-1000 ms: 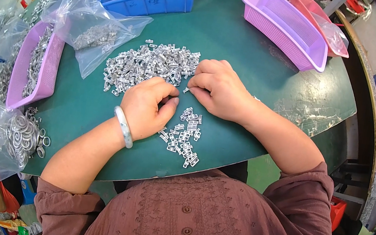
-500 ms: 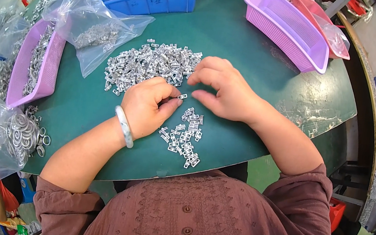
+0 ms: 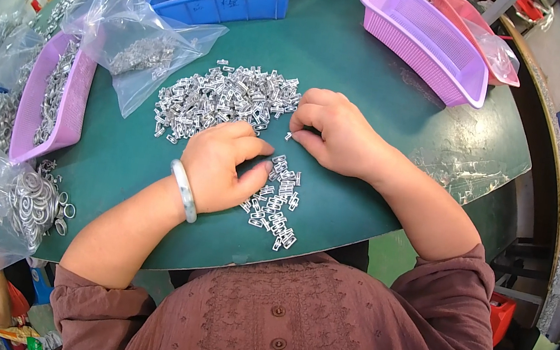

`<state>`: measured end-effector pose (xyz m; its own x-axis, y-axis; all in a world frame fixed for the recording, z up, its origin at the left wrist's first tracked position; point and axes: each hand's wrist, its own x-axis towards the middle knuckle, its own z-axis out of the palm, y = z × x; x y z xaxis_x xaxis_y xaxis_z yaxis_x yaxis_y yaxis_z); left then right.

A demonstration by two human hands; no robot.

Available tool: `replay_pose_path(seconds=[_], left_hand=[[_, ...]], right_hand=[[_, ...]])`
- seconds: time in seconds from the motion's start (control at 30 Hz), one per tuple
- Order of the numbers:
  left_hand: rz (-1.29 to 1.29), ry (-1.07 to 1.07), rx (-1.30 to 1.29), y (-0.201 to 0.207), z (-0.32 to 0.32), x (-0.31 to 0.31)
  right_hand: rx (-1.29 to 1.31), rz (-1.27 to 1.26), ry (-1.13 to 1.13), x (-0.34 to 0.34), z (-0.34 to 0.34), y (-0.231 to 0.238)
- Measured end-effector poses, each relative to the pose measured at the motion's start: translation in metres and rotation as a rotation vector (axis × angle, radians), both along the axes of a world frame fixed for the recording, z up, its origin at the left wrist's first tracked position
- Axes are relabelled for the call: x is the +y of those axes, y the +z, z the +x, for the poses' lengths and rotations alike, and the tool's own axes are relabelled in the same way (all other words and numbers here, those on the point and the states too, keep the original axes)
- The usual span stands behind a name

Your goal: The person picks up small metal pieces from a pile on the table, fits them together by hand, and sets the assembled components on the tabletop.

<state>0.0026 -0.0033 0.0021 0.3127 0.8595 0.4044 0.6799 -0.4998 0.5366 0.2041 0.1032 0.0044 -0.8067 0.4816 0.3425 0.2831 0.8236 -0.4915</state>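
A large heap of small silvery rectangular metal buckles (image 3: 222,99) lies on the green table. A smaller group of the same buckles (image 3: 280,196) is spread nearer to me. My left hand (image 3: 224,163), with a pale bangle on the wrist, rests between the two; thumb and forefinger are apart and nothing shows between them. My right hand (image 3: 329,130) is by the heap's right edge, thumb and forefinger pinched on one small metal buckle (image 3: 288,136), whose end sticks out at the fingertips.
On the left stand a purple basket (image 3: 79,100) of metal parts and a clear bag (image 3: 126,24). Metal rings (image 3: 33,201) spill out near the left edge. A blue bin (image 3: 221,8), a second purple basket (image 3: 423,48) and a red basket (image 3: 459,18) stand at the back.
My left thumb and forefinger have parted and no longer hold a buckle. My right hand has closed from a loose, open shape into a pinch on a buckle.
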Motion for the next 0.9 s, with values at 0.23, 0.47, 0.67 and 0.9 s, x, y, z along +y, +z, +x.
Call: replay_pose_path(seconds=[0.23,0.47,0.67,0.9], left_hand=[[-0.074,0.046,-0.031,-0.001,0.000,0.000],[-0.118,0.103,-0.095,-0.003,0.003,0.002],[-0.064,0.080,-0.087,-0.006,-0.001,0.003],[-0.046,0.072,-0.074,-0.006,-0.001,0.002]], right_hand=[[0.022,0.046,0.005,0.000,0.001,-0.004],[0.186,0.024,0.121,-0.008,-0.008,-0.001],[0.192,0.005,0.154,-0.011,-0.010,-0.002],[0.172,0.000,0.103,0.000,-0.004,0.001]])
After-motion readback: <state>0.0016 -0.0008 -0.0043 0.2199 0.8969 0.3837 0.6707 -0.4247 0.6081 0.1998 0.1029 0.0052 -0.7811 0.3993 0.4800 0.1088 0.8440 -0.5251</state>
